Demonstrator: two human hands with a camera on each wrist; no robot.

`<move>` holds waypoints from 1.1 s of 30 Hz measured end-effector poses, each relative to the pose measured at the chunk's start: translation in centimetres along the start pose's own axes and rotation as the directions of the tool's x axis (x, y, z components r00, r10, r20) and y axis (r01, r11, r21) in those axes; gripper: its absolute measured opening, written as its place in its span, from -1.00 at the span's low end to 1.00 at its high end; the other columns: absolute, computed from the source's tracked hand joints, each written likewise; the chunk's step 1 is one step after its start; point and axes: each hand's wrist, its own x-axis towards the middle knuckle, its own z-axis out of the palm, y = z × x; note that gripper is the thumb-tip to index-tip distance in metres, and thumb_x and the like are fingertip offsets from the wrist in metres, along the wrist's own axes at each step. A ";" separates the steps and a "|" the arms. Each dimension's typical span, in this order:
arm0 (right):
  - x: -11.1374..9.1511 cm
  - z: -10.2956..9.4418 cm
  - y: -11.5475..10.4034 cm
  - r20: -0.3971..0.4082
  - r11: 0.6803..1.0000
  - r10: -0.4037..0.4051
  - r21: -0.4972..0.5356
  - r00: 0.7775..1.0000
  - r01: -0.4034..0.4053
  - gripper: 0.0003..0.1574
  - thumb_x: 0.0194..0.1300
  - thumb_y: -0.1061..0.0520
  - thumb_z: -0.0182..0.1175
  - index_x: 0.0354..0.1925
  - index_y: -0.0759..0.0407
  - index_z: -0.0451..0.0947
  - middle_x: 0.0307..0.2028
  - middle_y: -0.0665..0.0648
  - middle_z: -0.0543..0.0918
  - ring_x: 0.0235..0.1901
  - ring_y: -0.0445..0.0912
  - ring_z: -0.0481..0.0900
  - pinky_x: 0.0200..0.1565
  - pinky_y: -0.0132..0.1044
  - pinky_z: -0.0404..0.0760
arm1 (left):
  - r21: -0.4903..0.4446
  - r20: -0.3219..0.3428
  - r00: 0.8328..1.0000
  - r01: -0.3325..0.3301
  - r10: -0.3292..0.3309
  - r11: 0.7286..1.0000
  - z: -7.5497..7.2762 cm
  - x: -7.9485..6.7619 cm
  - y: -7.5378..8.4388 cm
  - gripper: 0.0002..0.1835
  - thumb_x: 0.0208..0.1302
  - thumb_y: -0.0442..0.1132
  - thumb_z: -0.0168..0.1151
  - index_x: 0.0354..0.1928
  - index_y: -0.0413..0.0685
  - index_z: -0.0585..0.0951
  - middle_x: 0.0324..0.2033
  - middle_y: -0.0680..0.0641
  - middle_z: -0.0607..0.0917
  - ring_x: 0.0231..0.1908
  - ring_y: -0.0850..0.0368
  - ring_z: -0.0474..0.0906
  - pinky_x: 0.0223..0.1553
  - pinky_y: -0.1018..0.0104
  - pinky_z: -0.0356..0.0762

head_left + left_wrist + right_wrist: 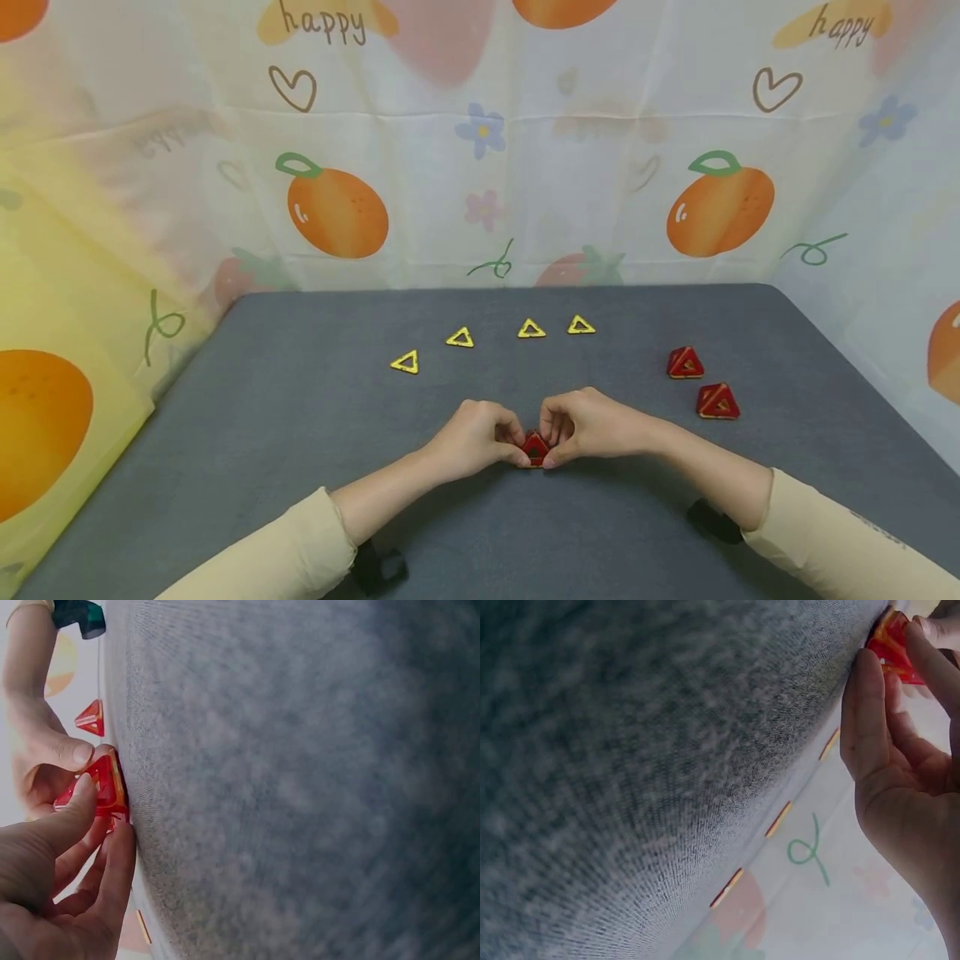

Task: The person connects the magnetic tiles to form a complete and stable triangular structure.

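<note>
Between my two hands, low over the grey table (315, 433), is a small red pyramid (535, 450) with triangular openings in its faces and a yellow base edge. My left hand (476, 440) pinches its left side with thumb and fingers. From the other side, my right hand (592, 427) pinches it too. In the left wrist view the red pyramid (105, 786) shows both thumbs on its near faces, with fingers behind it. The right wrist view shows part of the red pyramid (894, 646) at the top right, partly covered by fingers.
Two more red pyramids, one farther back (685, 363) and one nearer (717, 402), stand at the right. Several flat yellow triangle frames lie in an arc behind my hands, the leftmost yellow triangle (414, 358) apart from the others. A fruit-print curtain (420, 208) hangs behind the table.
</note>
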 end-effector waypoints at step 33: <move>-0.6 -2.1 1.4 -0.108 0.996 0.053 -0.060 0.993 -0.060 -0.82 0.06 0.11 0.49 -0.46 -0.01 0.62 -0.53 -0.10 0.72 -0.51 -0.31 0.63 -0.42 -0.43 0.55 | -0.089 0.017 0.995 0.099 -0.098 0.991 0.7 3.9 0.7 -0.83 0.05 -0.18 0.52 -0.43 -0.05 0.69 -0.49 -0.01 0.76 -0.55 0.35 0.43 -0.51 0.52 0.36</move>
